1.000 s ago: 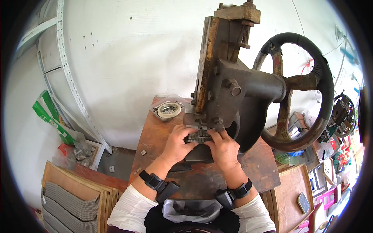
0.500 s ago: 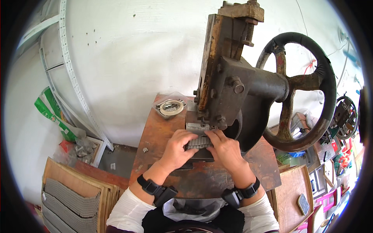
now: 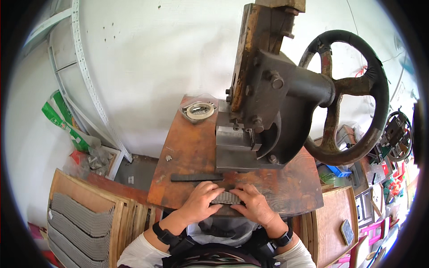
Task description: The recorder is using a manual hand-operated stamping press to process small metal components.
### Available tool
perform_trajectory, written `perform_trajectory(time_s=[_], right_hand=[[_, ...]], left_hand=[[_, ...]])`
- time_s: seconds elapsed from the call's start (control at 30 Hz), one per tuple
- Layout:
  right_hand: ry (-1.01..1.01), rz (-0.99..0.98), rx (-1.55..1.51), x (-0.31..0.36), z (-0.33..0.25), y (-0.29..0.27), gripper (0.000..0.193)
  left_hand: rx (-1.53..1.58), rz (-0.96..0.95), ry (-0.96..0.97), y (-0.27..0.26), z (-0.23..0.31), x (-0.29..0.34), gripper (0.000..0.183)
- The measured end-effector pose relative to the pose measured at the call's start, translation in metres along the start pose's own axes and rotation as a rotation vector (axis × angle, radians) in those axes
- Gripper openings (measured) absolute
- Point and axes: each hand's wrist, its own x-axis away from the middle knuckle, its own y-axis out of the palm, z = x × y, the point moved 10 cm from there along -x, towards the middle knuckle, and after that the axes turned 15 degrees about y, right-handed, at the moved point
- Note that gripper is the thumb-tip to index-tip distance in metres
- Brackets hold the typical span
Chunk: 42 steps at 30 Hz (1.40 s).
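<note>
The left hand (image 3: 202, 200) and the right hand (image 3: 255, 203) are a little apart, with a short grey ribbed piece (image 3: 226, 198) held between them, each pinching one end with the thumb on the near side and the fingers on the far side. The piece lies level, crosswise, over the near edge of the wooden table (image 3: 192, 147); whether it touches the wood cannot be told. Just beyond the left hand, a flat black bar (image 3: 196, 177) lies on the table. Farther back stands a dark metal press (image 3: 268, 94), its base (image 3: 237, 162) well clear of the fingers, with a large spoked handwheel (image 3: 380, 89) on its right side. To the left of the press, a pale ring (image 3: 188, 110) sits in clear plastic (image 3: 210, 98) near the table's back corner, and some small pale bits (image 3: 168, 158) lie near the left edge. Below the hands, a translucent bag (image 3: 205, 232) hangs open in front of the person's lap. At lower left, a wooden tray (image 3: 62, 183) carries rows of grey ribbed strips (image 3: 80, 223); at right, another wooden tray (image 3: 330, 219) bears a small dark-faced, round-cornered object (image 3: 347, 232). Both wrists wear black bands (image 3: 283, 239).
</note>
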Motion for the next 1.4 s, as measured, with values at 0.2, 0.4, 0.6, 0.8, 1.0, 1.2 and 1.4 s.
perform_trajectory(time_s=[0.2, 0.4, 0.6, 0.8, 1.0, 1.2, 1.4], right_hand=[[-0.03, 0.018, -0.034, -0.003, 0.0, -0.001, 0.043], [-0.005, 0.225, -0.145, -0.049, -0.021, -0.072, 0.047], [0.228, 0.443, 0.154, -0.109, 0.018, -0.072, 0.031], [0.073, 0.684, 0.474, -0.094, -0.015, -0.081, 0.019], [0.085, 0.695, 0.588, -0.119, -0.012, -0.072, 0.008], [0.12, 0.672, 0.618, -0.121, -0.006, -0.072, 0.009], [0.098, 0.667, 0.608, -0.123, -0.008, -0.071, 0.015]], left_hand=[[0.042, 0.111, 0.013, -0.012, 0.002, -0.007, 0.043], [0.103, 0.357, 0.111, -0.074, -0.007, -0.075, 0.045], [0.09, 0.415, -0.004, -0.059, -0.096, -0.114, 0.04], [-0.124, 0.424, 0.127, -0.063, -0.092, -0.121, 0.034], [-0.327, 0.509, 0.054, -0.083, -0.086, -0.117, 0.047], [-0.197, 0.09, -0.366, -0.066, -0.082, 0.005, 0.041], [-0.463, 0.112, -0.073, -0.068, -0.039, 0.027, 0.038]])
